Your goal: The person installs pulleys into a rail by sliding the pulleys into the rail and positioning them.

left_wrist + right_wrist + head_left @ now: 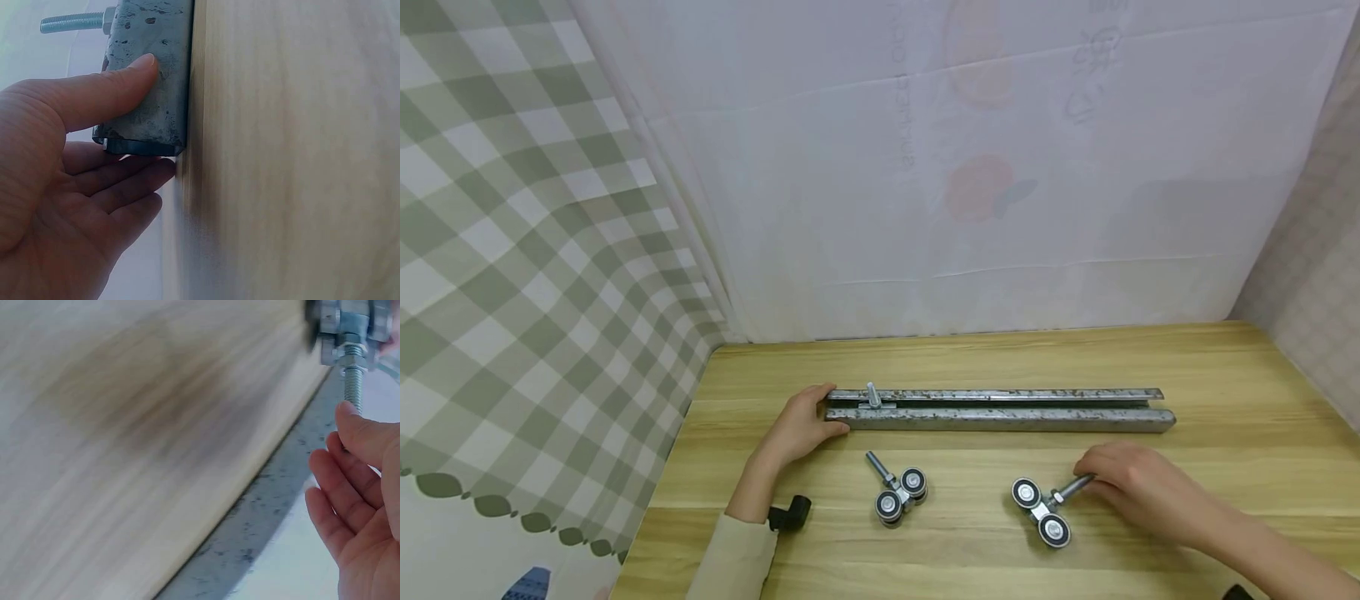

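Note:
A metal channel rail (1000, 421) with a slot along its top lies across the wooden table. At its left end my left hand (801, 427) grips it, the thumb (119, 87) on the front wall and the fingers round the far side and end. A threaded bolt (874, 397) stands up out of the slot near that hand. In front of the rail's right part, my right hand (1131, 487) pinches the threaded stem (354, 384) of a roller trolley (1043, 511), its wheels pointing left. A second roller trolley (901, 496) lies nearer the left hand, touched by neither hand.
The wooden table (955, 550) ends at a white cloth (970, 300) behind the rail. Green checked cloth (550, 275) hangs along the left, and a pale cloth (1311, 275) borders the right. A black wrist mount (790, 514) sits by the left sleeve.

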{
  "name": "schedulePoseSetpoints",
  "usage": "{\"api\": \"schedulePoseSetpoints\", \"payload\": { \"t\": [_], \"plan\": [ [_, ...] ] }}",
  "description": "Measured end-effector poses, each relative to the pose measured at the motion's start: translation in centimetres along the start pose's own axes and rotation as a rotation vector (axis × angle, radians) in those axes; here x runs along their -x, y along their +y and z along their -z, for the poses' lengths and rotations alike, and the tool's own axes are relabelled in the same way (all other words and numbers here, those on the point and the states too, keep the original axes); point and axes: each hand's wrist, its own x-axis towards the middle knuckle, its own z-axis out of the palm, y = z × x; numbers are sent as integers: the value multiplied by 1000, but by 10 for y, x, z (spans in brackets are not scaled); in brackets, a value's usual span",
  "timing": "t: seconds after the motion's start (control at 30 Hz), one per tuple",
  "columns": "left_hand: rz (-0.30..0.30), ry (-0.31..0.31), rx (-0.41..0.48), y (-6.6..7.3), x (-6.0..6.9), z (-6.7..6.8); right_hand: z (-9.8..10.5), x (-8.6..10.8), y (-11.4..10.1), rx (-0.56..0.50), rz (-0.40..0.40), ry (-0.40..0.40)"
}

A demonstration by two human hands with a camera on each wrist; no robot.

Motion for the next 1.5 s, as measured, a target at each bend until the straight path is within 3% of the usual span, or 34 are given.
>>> {"api": "schedulePoseSetpoints", "payload": {
  "t": [0.33,0.6,0.77,1.0,1.23,1.5],
  "plan": [
    [-5,-3,-8,-1,-1,0,8,-14,-20,-181,-46,-7],
    [-9,0,-1,0,-1,0,3,-19,-32,-450,-139,-45],
    [-16,-2,-10,0,-1,0,-1,-21,-37,-537,-172,-81],
    [-12,1,-5,1,1,0,-8,-24,-47,-556,-170,-73],
    [-10,4,-1,-1,1,0,-17,-26,-55,-560,-100,23],
    [-21,-3,-7,-2,-1,0,-13,-29,-58,-469,-126,46]
  ]
}}
